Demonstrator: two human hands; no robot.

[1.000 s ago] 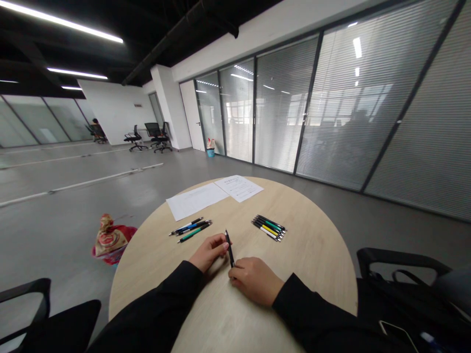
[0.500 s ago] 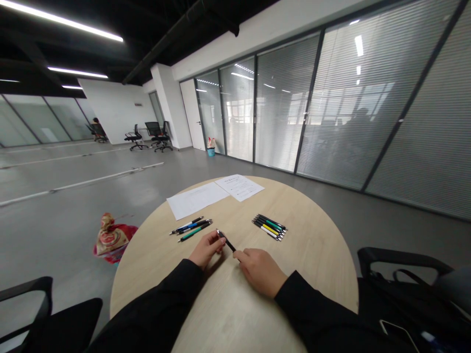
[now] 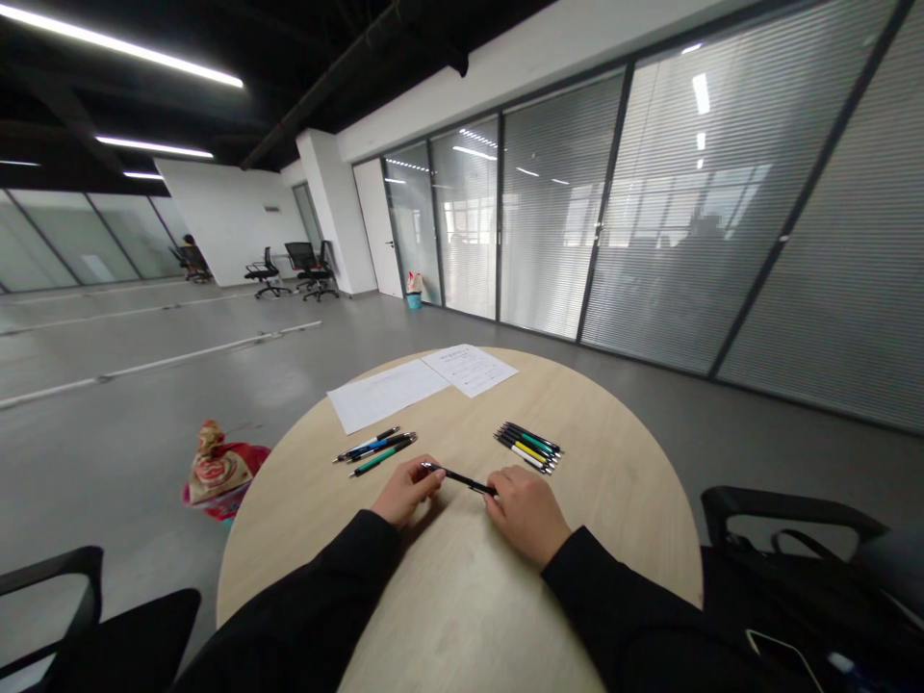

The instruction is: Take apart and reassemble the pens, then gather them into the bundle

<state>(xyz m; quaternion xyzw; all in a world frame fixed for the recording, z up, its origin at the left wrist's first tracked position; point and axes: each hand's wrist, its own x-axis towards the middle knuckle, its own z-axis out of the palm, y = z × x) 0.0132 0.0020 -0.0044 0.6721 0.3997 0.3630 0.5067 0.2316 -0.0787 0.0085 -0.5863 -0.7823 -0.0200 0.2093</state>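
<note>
Loose pens (image 3: 380, 449) lie near my left hand (image 3: 405, 493), whose fingers pinch one end of the black pen (image 3: 460, 478) over the table (image 3: 621, 491); my right hand (image 3: 526, 510) grips its other end, below the pen row (image 3: 530, 449).

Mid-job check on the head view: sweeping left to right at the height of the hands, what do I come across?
Red-and-tan bag on the floor → left hand → black pen held between the hands → right hand → black chair armrest.
</note>
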